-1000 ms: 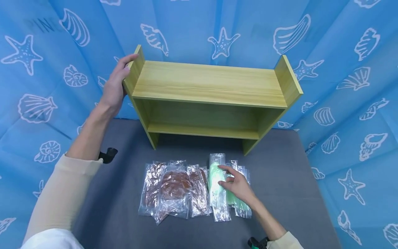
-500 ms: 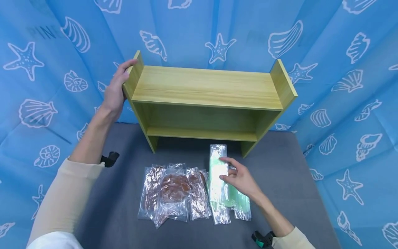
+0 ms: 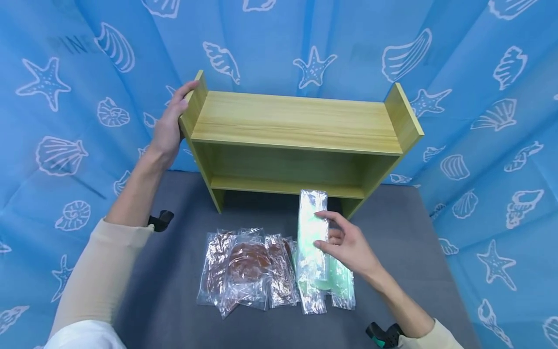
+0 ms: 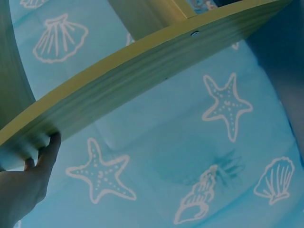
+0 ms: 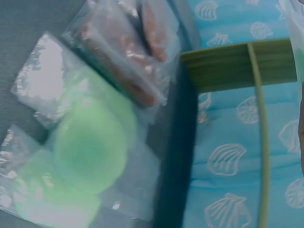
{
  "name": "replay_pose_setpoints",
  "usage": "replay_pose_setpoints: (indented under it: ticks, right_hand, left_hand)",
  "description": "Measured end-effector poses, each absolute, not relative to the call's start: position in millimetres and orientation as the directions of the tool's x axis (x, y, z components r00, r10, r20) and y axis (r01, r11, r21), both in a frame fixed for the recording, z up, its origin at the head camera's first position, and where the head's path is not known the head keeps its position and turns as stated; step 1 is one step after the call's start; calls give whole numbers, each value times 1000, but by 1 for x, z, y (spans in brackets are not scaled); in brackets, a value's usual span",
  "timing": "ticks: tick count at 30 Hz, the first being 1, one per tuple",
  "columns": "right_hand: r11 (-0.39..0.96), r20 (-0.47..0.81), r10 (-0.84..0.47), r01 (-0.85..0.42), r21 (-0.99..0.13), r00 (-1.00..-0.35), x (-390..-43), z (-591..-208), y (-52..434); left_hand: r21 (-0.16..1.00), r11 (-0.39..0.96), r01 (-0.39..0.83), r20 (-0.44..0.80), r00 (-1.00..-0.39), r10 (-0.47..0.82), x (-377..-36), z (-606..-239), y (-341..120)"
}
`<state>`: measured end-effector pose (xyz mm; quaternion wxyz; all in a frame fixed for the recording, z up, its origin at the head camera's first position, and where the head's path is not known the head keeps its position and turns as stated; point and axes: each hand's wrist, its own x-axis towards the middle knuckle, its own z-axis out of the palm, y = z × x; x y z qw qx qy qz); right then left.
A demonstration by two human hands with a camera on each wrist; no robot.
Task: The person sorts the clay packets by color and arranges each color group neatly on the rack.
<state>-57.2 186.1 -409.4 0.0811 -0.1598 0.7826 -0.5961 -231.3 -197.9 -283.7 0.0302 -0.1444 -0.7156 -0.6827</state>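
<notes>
The person's right hand (image 3: 348, 247) is pinching a clear packet with a pale green pad inside (image 3: 311, 228), thumb on its face and fingers behind, so the grip is closed on it. The packet's far end is standing just in front of the lower opening of the yellow-green wooden shelf (image 3: 296, 121), directly ahead of the hand. The left hand (image 3: 167, 128) is gripping the shelf's left side panel, fingers curled over its top edge.

Under and just behind the right hand, more green packets (image 3: 340, 286) are lying on the dark grey surface (image 3: 392, 242). To that hand's left, a bunch of brown packets (image 3: 244, 266) is lying overlapped. Both shelf levels are showing bare wood, so I judge the work is barely starting: one packet lifted, none stored, the rest waiting.
</notes>
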Motion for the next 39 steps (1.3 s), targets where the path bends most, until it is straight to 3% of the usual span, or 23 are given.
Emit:
replay_pose_setpoints:
  ticks: [17, 39]
  right_hand:
    - [184, 340, -450, -458, -870, -826, -63, -338, 168]
    - [189, 294, -466, -419, -888, -835, -114, -269, 140]
  left_hand:
    - [965, 42, 260, 246, -948, 202, -232, -283, -200]
    - [962, 30, 273, 260, -940, 220, -234, -286, -200]
